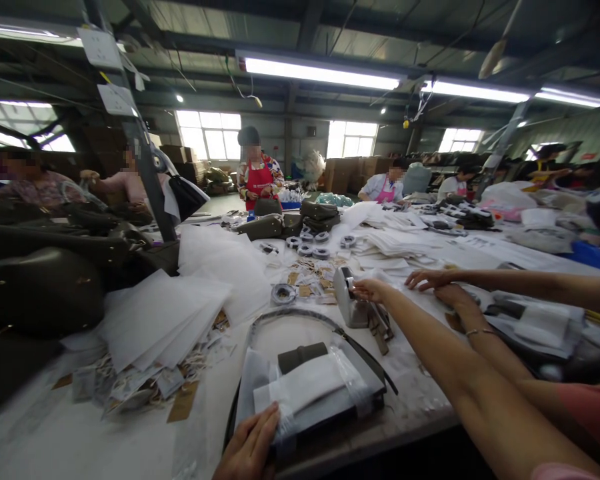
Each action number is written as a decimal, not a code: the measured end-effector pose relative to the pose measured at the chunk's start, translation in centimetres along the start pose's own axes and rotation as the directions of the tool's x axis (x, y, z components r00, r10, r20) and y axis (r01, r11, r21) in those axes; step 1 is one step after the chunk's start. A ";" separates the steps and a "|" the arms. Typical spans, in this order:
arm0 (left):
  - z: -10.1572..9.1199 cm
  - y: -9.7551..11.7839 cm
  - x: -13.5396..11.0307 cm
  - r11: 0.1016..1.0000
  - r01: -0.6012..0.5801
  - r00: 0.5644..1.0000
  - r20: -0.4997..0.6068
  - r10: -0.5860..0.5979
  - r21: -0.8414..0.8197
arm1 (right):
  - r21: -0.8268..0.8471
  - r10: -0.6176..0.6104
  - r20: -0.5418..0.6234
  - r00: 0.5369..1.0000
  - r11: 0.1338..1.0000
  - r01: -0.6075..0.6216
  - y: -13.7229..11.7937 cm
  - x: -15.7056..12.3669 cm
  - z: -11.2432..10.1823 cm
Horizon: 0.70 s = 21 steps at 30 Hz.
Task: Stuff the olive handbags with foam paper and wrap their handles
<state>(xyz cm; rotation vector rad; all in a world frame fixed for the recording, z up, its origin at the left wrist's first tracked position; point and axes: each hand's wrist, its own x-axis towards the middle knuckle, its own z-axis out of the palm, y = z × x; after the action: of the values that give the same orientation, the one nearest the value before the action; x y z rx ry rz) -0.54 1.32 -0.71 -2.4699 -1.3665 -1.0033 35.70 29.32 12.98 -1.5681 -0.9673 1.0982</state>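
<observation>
The left hand [250, 448] is lying flat, fingers loosely spread, on the near edge of a plastic-wrapped dark bag [310, 390] at the front of the table [130, 440]. Further right, the right hand [375, 291] is touching a grey tape dispenser [349, 305] with fingers drawn narrow; whether it is gripping cannot be told. A co-worker's hand [433, 279] is resting just beside.

The bags [40, 287] are olive-green, the tissue sheets [165, 320] white, the tape dispenser [347, 307] grey, the tags [183, 401] brown, one apron [259, 181] red.
</observation>
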 end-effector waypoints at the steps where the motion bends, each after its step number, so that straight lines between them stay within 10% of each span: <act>1: 0.0 0.0 0.0 1.000 -0.008 1.000 0.002 0.008 0.001 | -0.008 0.031 0.008 0.999 0.999 -0.030 -0.1 -0.1 -0.2; 13: -0.2 0.5 0.0 0.999 0.032 0.999 0.008 -0.032 -0.010 | -0.038 -0.142 -0.059 0.988 0.989 0.140 7.4 -9.8 -3.0; 21: -0.4 1.0 0.0 0.999 0.051 0.999 -0.011 -0.051 0.003 | -0.373 -0.307 -0.109 0.945 0.894 0.248 10.3 -7.9 -3.2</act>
<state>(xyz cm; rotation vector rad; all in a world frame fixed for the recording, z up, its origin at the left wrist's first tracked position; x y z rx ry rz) 0.03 0.59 -0.29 -2.4356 -1.4335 -1.0221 37.36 18.67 4.97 -1.7086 -1.2825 0.6024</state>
